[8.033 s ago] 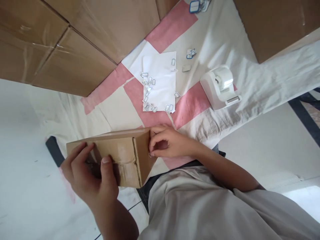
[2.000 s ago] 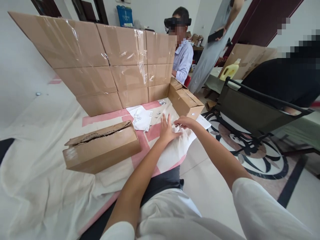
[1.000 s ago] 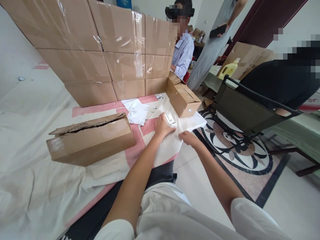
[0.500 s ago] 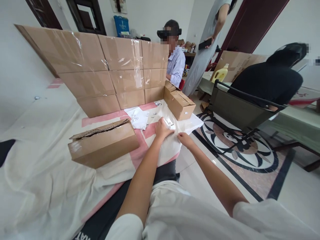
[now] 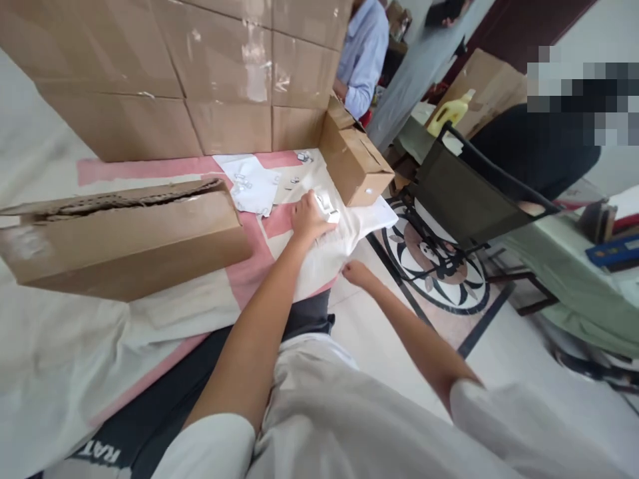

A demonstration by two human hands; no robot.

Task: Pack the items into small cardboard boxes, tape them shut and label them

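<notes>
My left hand [image 5: 306,219] reaches forward over the pink and white cloth [image 5: 150,313] and is closed around a small white tape dispenser [image 5: 327,206]. My right hand [image 5: 355,274] rests at the cloth's near right edge with its fingers curled; I cannot make out anything in it. A long brown cardboard box [image 5: 120,233] with a torn top edge lies on the cloth to the left of my left arm. A white paper sheet [image 5: 252,186] with several small clips on it lies just beyond the box.
A wall of taped cardboard boxes [image 5: 190,73] stands at the back. A smaller carton [image 5: 354,166] sits at the right of the cloth. A folding chair [image 5: 469,199] stands to the right, a yellow bottle [image 5: 449,113] beyond it. Other people are behind the boxes.
The view has tilted down and moved closer. My left hand stays closed on the dispenser. My right hand has drawn back from it toward the cloth's near edge.
</notes>
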